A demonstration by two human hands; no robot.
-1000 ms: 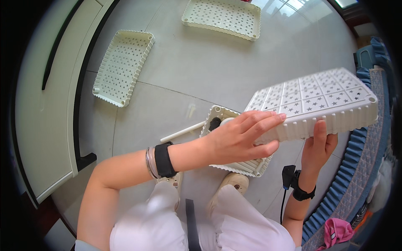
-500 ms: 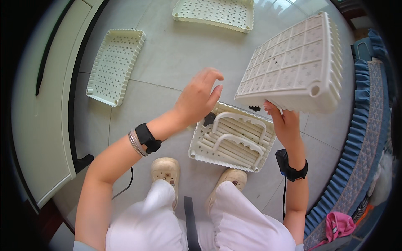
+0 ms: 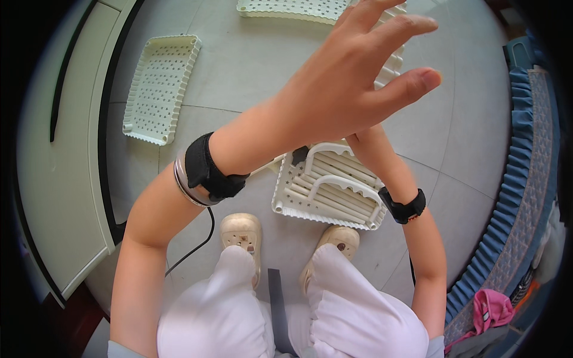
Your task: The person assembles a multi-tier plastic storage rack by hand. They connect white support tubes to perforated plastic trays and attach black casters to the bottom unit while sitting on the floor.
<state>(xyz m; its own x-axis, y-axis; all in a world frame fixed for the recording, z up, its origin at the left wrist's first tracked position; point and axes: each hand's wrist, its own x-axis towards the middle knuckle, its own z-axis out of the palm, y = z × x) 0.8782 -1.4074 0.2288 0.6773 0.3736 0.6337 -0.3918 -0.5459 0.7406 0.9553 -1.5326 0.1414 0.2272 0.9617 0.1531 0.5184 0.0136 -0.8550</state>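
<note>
Head view: step looks like handling the raised tray (image 3: 392, 64), which shows beyond the tube tray (image 3: 288, 201); next move calls for steady support, I'd judge. Raised tray: off-white, ribbed side, mostly hidden. Left hand (image 3: 358, 83): above tube tray, fingers spread, thumb apart. Right hand (image 3: 369, 138): behind left, fingers hidden, can't tell. Tube tray: white tubes (image 3: 340, 200), arched pieces (image 3: 343, 181).

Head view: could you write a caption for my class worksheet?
An open left hand crosses before the right arm; below, a white basket of tubes and two handles rests on grey floor.
</note>
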